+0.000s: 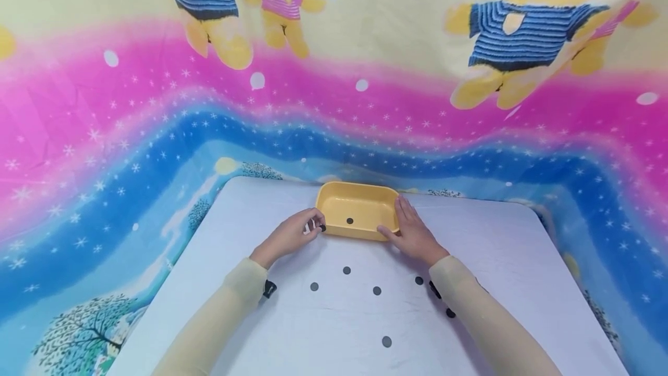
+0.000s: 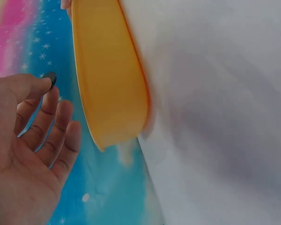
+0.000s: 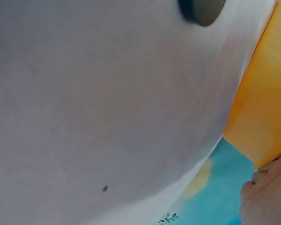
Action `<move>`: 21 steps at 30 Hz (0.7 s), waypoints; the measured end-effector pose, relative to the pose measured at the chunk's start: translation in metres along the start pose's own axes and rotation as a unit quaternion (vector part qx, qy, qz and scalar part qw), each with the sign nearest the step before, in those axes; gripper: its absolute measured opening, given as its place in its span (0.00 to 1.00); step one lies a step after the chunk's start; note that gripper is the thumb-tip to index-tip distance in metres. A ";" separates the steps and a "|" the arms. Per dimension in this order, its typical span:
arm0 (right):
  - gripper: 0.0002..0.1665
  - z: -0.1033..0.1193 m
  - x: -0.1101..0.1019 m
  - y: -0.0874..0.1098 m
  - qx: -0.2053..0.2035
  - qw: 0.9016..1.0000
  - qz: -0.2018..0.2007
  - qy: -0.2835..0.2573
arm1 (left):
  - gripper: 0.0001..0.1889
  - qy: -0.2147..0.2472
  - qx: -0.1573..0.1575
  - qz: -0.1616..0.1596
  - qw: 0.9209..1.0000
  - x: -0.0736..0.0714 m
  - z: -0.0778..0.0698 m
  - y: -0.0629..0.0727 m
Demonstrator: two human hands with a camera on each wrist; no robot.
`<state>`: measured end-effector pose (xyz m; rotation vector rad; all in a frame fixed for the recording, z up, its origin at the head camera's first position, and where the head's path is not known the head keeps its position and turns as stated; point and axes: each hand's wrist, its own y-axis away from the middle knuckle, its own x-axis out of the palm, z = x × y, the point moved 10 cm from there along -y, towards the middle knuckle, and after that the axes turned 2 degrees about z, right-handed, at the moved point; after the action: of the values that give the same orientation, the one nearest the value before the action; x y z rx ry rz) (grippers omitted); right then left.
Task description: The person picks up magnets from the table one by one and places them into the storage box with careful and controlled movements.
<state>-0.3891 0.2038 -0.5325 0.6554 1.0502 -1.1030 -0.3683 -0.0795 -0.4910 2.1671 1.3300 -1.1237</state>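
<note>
My left hand [image 1: 293,233] pinches a small dark round disc [image 2: 51,78] between thumb and forefinger, just off the left end of a yellow rectangular box [image 1: 360,233]. In the left wrist view the other fingers of that hand curl loosely beneath the disc. At the box's right end, my right hand [image 1: 416,238] grips the wall, thumb over the front rim and fingers along the side. The right wrist view shows only part of this hand [image 3: 268,194], with knuckles at the rim. Inside the box, one dark disc [image 1: 349,221] lies near the front wall.
Several more discs lie scattered on the white-covered table [image 1: 292,335], including one in the middle [image 1: 377,290] and one nearer the front [image 1: 387,342]. Another disc [image 1: 451,313] sits beside the right sleeve. A printed bear curtain [image 1: 365,115] hangs behind the table's back edge.
</note>
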 end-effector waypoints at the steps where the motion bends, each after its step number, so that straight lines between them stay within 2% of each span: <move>1: 0.65 0.000 0.000 0.000 0.000 1.000 0.001 0.000 | 0.07 0.004 0.004 -0.002 1.000 0.001 -0.003 -0.004; 10: 0.66 -0.003 0.001 -0.004 -0.003 1.000 0.004 0.008 | 0.07 0.049 0.011 -0.005 0.999 0.003 -0.012 -0.043; 15: 0.66 -0.005 0.001 -0.004 -0.006 1.000 -0.001 0.012 | 0.06 0.059 0.010 0.000 0.998 0.009 -0.008 -0.059; 21: 0.67 -0.004 0.002 -0.002 -0.001 1.000 0.004 0.005 | 0.05 0.059 -0.001 0.006 0.998 0.018 -0.003 -0.072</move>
<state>-0.3922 0.2062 -0.5356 0.6643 1.0568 -1.0938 -0.4253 -0.0313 -0.4963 2.2677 1.3655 -1.0038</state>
